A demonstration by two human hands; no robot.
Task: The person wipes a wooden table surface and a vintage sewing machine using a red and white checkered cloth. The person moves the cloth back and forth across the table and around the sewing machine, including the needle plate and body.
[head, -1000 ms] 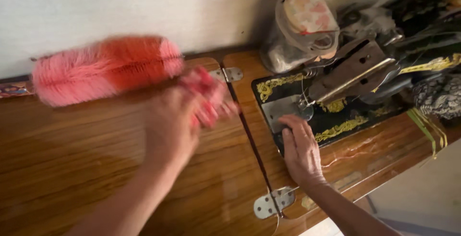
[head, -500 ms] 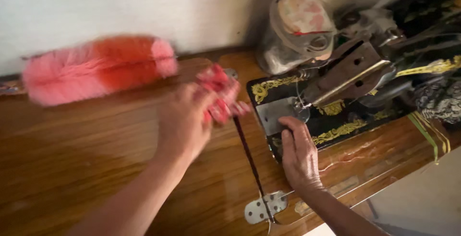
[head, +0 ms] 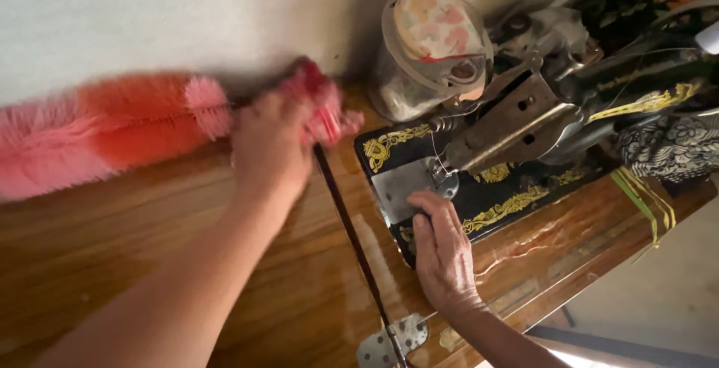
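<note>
My left hand grips the red handle of a fluffy pink and red duster, whose head lies along the back of the wooden table by the wall. The hand and the duster are blurred by movement. My right hand rests flat on the black base of a sewing machine with gold ornaments, fingers next to its metal plate. That hand holds nothing.
A clear jar with a flowered cloth top stands against the wall behind the machine. A metal hinge joins the table leaves near the front edge. Dark patterned fabric lies at the right.
My left hand has swept the duster back and left toward the wall, the handle now near the jar. My right hand has stayed on the machine base.
</note>
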